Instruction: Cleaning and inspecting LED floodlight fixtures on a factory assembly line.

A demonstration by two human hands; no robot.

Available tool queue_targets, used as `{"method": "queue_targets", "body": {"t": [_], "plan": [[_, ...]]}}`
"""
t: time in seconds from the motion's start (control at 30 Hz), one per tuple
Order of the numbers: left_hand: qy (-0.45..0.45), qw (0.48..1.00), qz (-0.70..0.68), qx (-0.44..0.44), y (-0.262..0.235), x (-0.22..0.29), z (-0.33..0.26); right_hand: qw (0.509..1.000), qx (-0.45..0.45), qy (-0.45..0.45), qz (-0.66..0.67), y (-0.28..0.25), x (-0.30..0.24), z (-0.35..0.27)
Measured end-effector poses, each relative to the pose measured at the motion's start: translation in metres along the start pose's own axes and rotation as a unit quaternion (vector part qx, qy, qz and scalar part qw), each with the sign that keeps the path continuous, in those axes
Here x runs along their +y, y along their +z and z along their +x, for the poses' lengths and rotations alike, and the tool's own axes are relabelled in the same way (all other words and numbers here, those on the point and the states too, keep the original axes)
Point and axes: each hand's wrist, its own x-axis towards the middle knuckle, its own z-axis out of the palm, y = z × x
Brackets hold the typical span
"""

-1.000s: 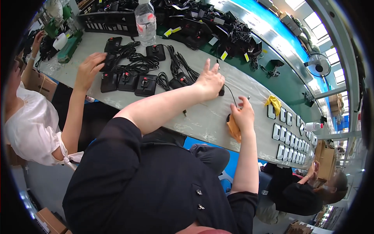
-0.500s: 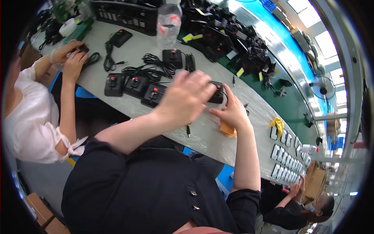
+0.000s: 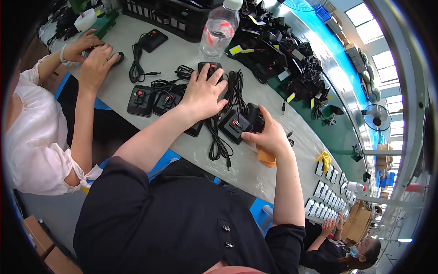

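Spread over a black power adapter at the back are the fingers of my left hand; part of that adapter is hidden beneath them. My right hand is curled round two black power adapters side by side. Its thumb rests at the corner of the nearer adapter, and its fingers reach behind the farther one. A black cable trails toward the table's near edge. Left of my hands lie two more adapters, one in full view and another partly covered by my forearm.
A clear bottle stands behind my left hand, beside a black crate. Piled black parts fill the far side. An orange cloth lies by my right wrist. Co-workers' hands work at left and others at right.
My left hand has moved left and away from me, from beside my right hand onto the back adapter. The nearer adapter and its trailing cable now show by my right thumb.
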Motion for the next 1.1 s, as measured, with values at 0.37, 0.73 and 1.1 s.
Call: {"method": "queue_targets", "body": {"t": [0.37, 0.73, 1.1], "plan": [[0.024, 0.995, -0.085, 0.042, -0.011, -0.074, -0.018, 0.998, -0.025, -0.023, -0.047, 0.026, -0.068, 0.021], [-0.074, 0.989, -0.098, 0.085, -0.011, -0.131, -0.008, 0.996, -0.047, -0.045, -0.065, 0.038, -0.109, 0.061], [0.004, 0.961, -0.253, 0.111, -0.003, -0.19, 0.032, 0.995, -0.044, -0.056, -0.074, 0.047, -0.134, 0.078]]}}
